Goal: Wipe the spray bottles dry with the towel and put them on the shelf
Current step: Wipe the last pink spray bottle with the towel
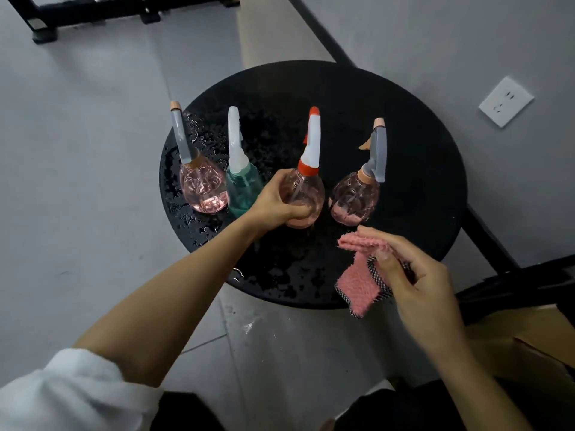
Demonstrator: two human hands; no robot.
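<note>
Several spray bottles stand in a row on a wet round black table. From the left: a pink bottle with a grey head, a teal bottle with a white head, a pink bottle with a red-and-white head, and another pink bottle with a grey head. My left hand is wrapped around the body of the red-and-white-headed bottle, which rests on the table. My right hand holds a pink towel with a checked edge over the table's near right side.
Water drops cover the left and near parts of the tabletop. A white wall socket is on the wall at the right. A black frame stands on the floor at top left. Cardboard lies at lower right.
</note>
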